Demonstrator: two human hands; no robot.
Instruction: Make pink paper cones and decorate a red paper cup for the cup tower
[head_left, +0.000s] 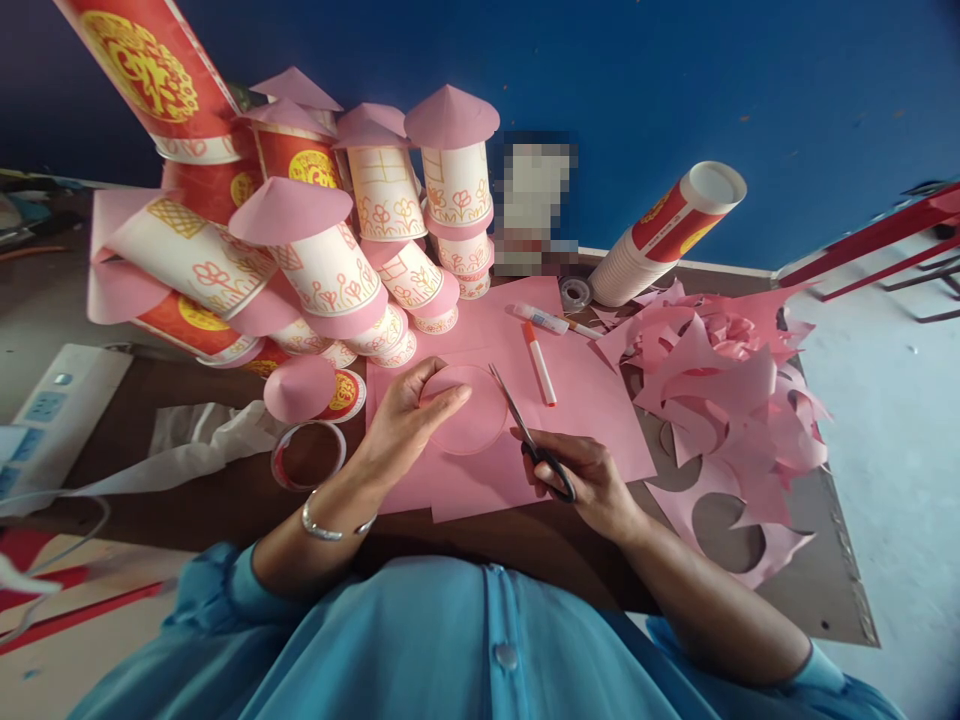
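My left hand [411, 418] grips a round pink paper disc [480, 420] at its left side, the thumb lying on top of it. In my right hand [589, 478] is a pair of scissors [556, 476] with black handles. Their blades point up and left, close by the disc's right edge; whether they touch it I cannot tell. Beneath both hands lie pink paper sheets [600, 425]. On these sheets, beyond the scissors, rest an orange-and-white marker [541, 368] and a clear-barrelled pen [541, 319].
Decorated paper-cup towers with pink cone roofs [451, 118] crowd the left back. A leaning stack of cups [651, 235] stands behind, beside a small tape roll [576, 291]. Pink paper scraps [720, 400] are heaped right. A larger tape roll [341, 440] and a power strip [49, 410] lie left.
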